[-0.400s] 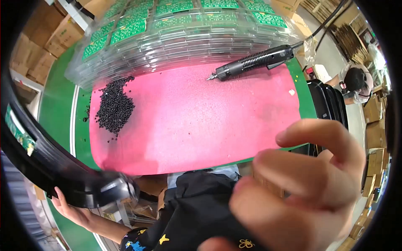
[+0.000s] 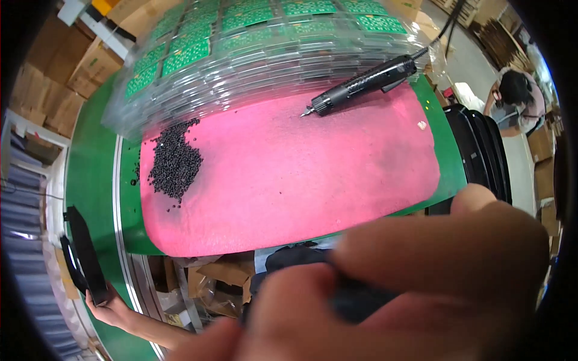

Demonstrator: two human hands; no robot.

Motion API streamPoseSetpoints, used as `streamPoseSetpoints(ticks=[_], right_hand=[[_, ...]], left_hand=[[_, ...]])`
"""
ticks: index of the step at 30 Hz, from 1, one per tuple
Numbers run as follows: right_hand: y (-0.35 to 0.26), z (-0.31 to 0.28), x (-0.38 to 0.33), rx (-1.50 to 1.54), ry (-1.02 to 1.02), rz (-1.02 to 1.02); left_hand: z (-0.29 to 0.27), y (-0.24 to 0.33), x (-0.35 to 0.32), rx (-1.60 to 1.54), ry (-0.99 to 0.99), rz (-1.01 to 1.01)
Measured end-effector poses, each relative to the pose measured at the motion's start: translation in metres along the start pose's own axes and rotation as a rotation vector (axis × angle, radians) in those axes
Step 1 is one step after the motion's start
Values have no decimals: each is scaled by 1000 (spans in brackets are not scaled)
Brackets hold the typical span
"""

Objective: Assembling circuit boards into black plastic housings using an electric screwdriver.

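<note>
At the lower left my left hand (image 2: 111,310) grips the lower end of a black plastic housing (image 2: 87,256), its fingers closed round the edge. The housing stands tilted over the table's left edge, seen nearly side-on. Very close and blurred, my right hand (image 2: 421,283) fills the lower right; its bent fingers are apart, with a gap between them and nothing visible in it. On the pink mat (image 2: 271,210) lie a heap of small black screws (image 2: 174,162) at the left and a black electric screwdriver (image 2: 361,86) at the back, its bit pointing left.
Stacked clear plastic trays (image 2: 259,90) holding green circuit boards (image 2: 247,18) rise behind the mat. More black housings (image 2: 478,153) stand at the right end of the green table (image 2: 90,162). Another person (image 2: 518,99) sits at the far right. Cardboard boxes (image 2: 223,283) are below the table edge.
The black housing has swung down and away to the left in my left hand, turning its inner side from view. My right hand has moved left and nearer, covering more of the lower middle.
</note>
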State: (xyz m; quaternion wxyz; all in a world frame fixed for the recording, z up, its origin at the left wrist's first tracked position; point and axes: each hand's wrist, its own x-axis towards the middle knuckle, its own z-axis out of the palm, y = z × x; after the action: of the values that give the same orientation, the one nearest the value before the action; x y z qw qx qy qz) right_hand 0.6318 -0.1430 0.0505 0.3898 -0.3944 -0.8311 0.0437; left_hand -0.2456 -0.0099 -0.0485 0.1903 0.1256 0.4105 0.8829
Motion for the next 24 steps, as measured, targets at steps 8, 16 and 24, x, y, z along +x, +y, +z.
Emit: streamPoseSetpoints(ticks=[8,16,24], right_hand=[[-51,241,388,42,-178,84],[-82,253,448,49,-327,108],[-107,190,375,122,-512,101]], left_hand=[[26,-55,0,233,-217,212],[3,-89,29,430,-445,499],[124,-105,-91,656,-462,587]])
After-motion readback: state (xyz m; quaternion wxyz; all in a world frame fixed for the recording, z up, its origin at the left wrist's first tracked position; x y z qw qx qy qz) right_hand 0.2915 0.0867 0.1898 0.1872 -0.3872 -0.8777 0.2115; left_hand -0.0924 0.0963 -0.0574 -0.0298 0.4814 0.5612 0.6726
